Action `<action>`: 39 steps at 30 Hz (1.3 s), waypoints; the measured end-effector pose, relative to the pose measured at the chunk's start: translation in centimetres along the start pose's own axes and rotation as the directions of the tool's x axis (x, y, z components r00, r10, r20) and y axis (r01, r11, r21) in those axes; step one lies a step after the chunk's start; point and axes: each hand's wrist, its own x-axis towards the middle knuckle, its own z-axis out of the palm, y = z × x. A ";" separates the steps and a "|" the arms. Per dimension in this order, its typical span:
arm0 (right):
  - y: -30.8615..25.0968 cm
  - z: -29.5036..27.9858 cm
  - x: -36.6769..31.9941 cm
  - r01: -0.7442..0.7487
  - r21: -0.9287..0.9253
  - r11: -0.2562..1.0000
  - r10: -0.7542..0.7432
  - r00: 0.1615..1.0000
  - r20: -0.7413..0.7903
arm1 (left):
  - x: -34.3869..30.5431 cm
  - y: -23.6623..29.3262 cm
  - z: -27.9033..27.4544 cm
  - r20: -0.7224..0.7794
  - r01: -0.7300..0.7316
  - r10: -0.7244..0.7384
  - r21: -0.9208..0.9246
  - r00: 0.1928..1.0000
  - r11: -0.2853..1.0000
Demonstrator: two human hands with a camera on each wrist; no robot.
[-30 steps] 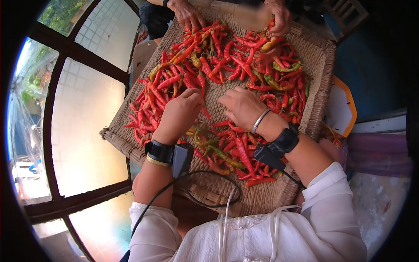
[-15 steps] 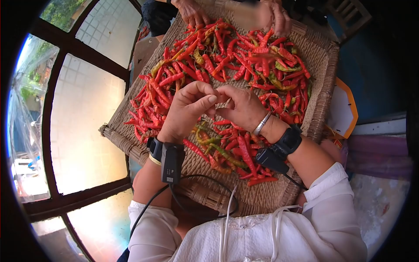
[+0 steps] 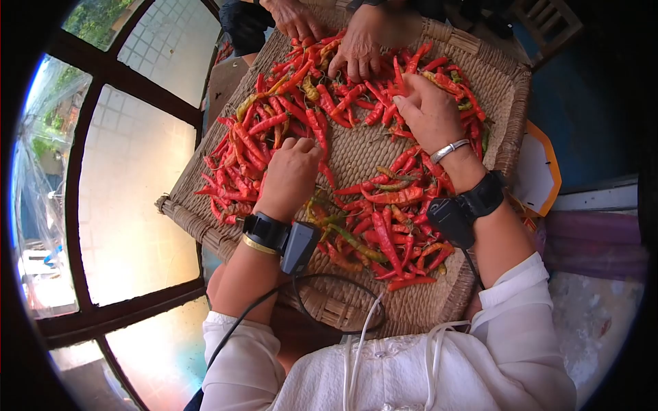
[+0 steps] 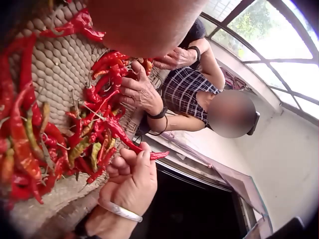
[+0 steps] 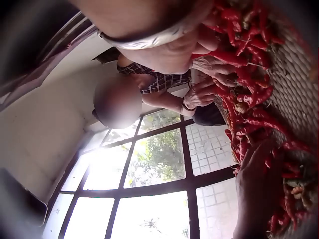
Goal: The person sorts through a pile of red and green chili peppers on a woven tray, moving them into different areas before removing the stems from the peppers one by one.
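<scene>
My right hand (image 3: 430, 113), with a silver bracelet, is over the far right part of the pepper heap. In the left wrist view its thumb and fingers pinch a red chili pepper (image 4: 159, 155). My left hand (image 3: 293, 175) is low at the inner edge of the left heap, back upward and fingers bent. Its fingertips are hidden in the head view, and I cannot tell whether they hold a pepper. Red chili peppers (image 3: 236, 161) lie all around, a few green or yellowish (image 3: 360, 245). They rest on a woven tray (image 3: 343, 154).
Across the tray another person's two hands (image 3: 291, 19) (image 3: 358, 51) touch the far peppers. A raised woven rim (image 3: 510, 130) edges the tray. Windows (image 3: 137, 198) stand at the left. A black cable (image 3: 236, 318) loops near my left forearm.
My hands came together over the tray's middle, then parted: the right went far right, the left back to the left heap. One of the other person's hands shifted left onto the peppers.
</scene>
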 end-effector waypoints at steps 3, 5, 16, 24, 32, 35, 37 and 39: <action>-0.1 -0.3 0.0 -0.064 -0.067 0.996 0.065 0.998 0.017 | 0.0 -0.2 0.6 0.108 -0.058 0.045 0.113 0.993 0.992; -1.1 -0.1 -0.4 -0.073 -0.039 0.997 0.075 0.995 0.070 | 0.0 -0.3 0.5 0.123 -0.062 0.048 0.118 0.991 0.991; -1.3 3.8 -4.1 0.193 -0.003 0.981 -0.153 0.789 0.595 | 1.3 2.1 -2.4 -0.036 -0.178 0.178 -0.396 0.983 0.901; -0.9 -1.6 -0.1 0.043 -0.333 0.942 0.098 0.914 0.394 | 0.8 0.2 0.5 0.160 0.034 -0.023 -0.071 0.987 0.997; -0.8 -0.4 -1.6 0.306 -0.383 0.872 -0.221 0.943 0.249 | 0.4 0.1 2.8 0.084 0.017 -0.019 0.025 0.996 1.000; -1.1 0.9 -2.6 0.342 -0.345 0.874 -0.212 0.907 0.363 | 0.6 0.4 2.6 0.182 0.190 -0.179 -0.045 0.967 0.981; -0.9 1.4 -2.8 0.346 -0.322 0.881 -0.208 0.896 0.393 | 0.5 0.3 2.6 0.131 0.233 -0.218 -0.116 0.967 0.966; -1.0 1.7 -3.0 0.349 -0.299 0.888 -0.205 0.883 0.422 | 0.4 0.3 3.4 0.109 0.257 -0.242 -0.154 0.964 0.954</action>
